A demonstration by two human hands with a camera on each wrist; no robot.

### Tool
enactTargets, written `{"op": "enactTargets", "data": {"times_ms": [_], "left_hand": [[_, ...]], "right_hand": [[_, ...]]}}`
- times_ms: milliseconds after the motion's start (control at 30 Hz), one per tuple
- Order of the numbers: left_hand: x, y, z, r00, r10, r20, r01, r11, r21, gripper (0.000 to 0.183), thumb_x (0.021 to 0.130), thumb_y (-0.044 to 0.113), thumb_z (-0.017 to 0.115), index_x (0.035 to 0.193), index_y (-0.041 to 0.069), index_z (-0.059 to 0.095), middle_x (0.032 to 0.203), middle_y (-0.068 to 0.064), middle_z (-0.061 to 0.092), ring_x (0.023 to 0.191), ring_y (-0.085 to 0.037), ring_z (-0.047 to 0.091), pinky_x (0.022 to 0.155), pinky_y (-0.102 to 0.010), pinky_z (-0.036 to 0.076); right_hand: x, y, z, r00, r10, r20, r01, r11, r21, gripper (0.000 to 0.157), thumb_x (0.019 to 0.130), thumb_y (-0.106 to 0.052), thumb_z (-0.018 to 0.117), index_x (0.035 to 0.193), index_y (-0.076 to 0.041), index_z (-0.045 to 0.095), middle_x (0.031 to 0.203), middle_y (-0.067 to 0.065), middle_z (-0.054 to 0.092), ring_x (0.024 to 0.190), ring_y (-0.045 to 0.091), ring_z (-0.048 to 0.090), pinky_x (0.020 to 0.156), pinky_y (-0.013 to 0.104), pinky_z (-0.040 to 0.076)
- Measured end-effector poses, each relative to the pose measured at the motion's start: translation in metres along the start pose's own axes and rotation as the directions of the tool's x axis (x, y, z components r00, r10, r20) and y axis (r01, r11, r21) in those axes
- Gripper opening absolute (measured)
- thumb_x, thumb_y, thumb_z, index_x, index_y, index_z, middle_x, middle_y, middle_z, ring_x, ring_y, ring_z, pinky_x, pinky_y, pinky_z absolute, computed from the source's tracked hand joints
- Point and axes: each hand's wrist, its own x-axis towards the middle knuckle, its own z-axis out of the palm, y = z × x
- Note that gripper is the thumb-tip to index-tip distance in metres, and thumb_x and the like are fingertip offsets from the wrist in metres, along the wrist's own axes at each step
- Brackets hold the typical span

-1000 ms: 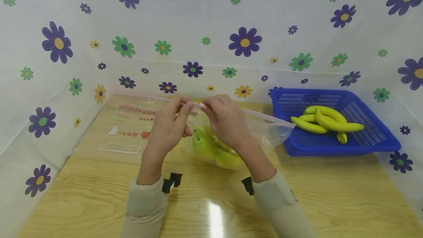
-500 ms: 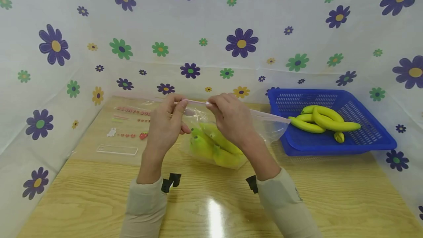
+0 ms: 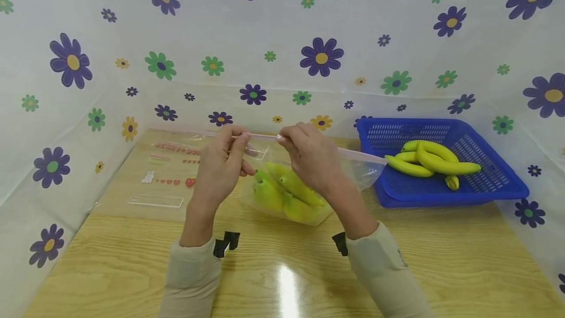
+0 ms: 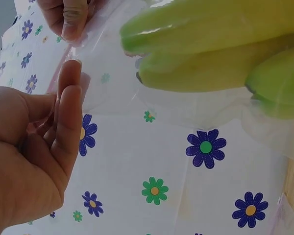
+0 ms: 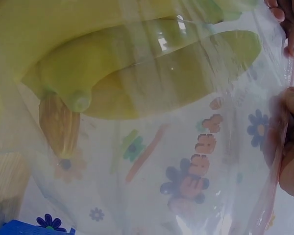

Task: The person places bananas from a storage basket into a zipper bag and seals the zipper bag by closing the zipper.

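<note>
A clear zip bag with a pink top edge hangs between both hands, several yellow-green bananas inside it. My left hand pinches the pink edge between thumb and forefinger; in the left wrist view its other fingers lie beside the film. To the right along that edge, my right hand pinches it at a small pale piece that looks like a slider. Through the film, the right wrist view shows bananas and pink printed letters. The right palm is hidden.
Right of the bag stands a blue plastic basket holding several more bananas. Another clear printed bag lies flat on the wooden table at left. A flowered white sheet rises behind and at both sides.
My right hand has moved slightly right along the pink edge, widening the gap between the hands. The left hand keeps its pinch. The whole view has shifted a little.
</note>
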Motion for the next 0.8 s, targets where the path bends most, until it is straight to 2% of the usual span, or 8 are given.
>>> {"op": "enactTargets", "data": {"times_ms": [133,333,600,800], "left_hand": [[0.0,0.001,0.001,1.0,0.011,-0.024,-0.011,1.0,0.0,0.023,0.106,0.023,0.049,0.113,0.004,0.059,0.085,-0.013,0.071,0.051,-0.015,0.063,0.049,-0.026,0.053],[0.0,0.001,0.001,0.998,0.035,-0.055,-0.034,0.999,0.021,0.022,0.105,0.021,0.05,0.113,0.004,0.06,0.073,-0.011,0.064,0.051,-0.013,0.062,0.047,-0.026,0.052],[0.0,-0.001,0.0,0.997,0.036,-0.062,-0.034,0.999,0.033,0.021,0.105,0.02,0.05,0.113,0.003,0.061,0.082,-0.012,0.07,0.053,-0.011,0.064,0.051,-0.022,0.053],[0.0,0.0,-0.001,0.997,0.027,-0.066,-0.024,0.999,0.047,0.021,0.105,0.019,0.05,0.113,0.003,0.061,0.076,-0.011,0.067,0.054,-0.011,0.064,0.052,-0.022,0.053]], "right_hand": [[-0.001,0.002,-0.002,1.0,-0.001,-0.005,0.001,1.0,-0.008,0.014,0.099,-0.015,0.06,0.106,-0.005,0.068,0.091,0.005,0.067,0.082,0.02,0.061,0.07,0.028,0.055],[-0.003,0.006,-0.003,1.0,-0.012,-0.015,0.012,1.0,-0.003,0.014,0.099,-0.015,0.061,0.105,-0.005,0.068,0.09,0.006,0.067,0.08,0.02,0.06,0.068,0.029,0.054],[-0.005,0.009,-0.005,1.0,0.012,-0.002,-0.012,1.0,-0.008,0.015,0.099,-0.016,0.06,0.106,-0.005,0.069,0.092,0.006,0.068,0.081,0.02,0.061,0.069,0.029,0.055],[-0.007,0.011,-0.006,1.0,0.016,0.002,-0.016,1.0,-0.025,0.016,0.1,-0.016,0.06,0.106,-0.005,0.069,0.093,0.006,0.068,0.081,0.02,0.062,0.069,0.028,0.055]]}}
